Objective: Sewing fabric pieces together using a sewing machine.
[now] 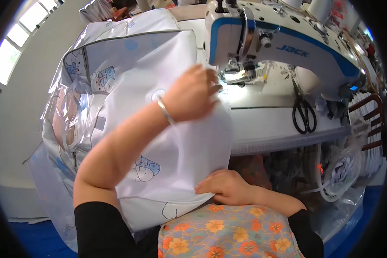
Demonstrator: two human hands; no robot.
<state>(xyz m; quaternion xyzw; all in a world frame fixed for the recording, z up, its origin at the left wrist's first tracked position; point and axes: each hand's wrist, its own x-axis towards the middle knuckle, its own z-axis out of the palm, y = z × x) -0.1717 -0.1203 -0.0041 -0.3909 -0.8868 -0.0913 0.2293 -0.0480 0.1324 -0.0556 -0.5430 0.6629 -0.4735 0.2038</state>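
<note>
White, glossy fabric printed with small cartoon figures (159,142) fills most of what I see from the head camera, draped from the sewing table down toward the lap. I have the left hand (193,94) raised near the needle area of the white and blue sewing machine (262,43), fingers curled and pinching the upper edge of the cloth, which looks to me like a way of keeping that edge lined up at the presser foot. My right hand (225,187) sits low, just above the floral top, fingers closed over the lower edge of the same piece, seemingly to hold it taut. A thin bracelet (165,111) rings the left wrist. Black scissors (304,112) lie on the table (271,124) to the right of the machine, well apart from both hands. Lower right, a clear plastic bag (339,172) hangs beside the table holding what seem to be white scraps; I cannot tell exactly.
</note>
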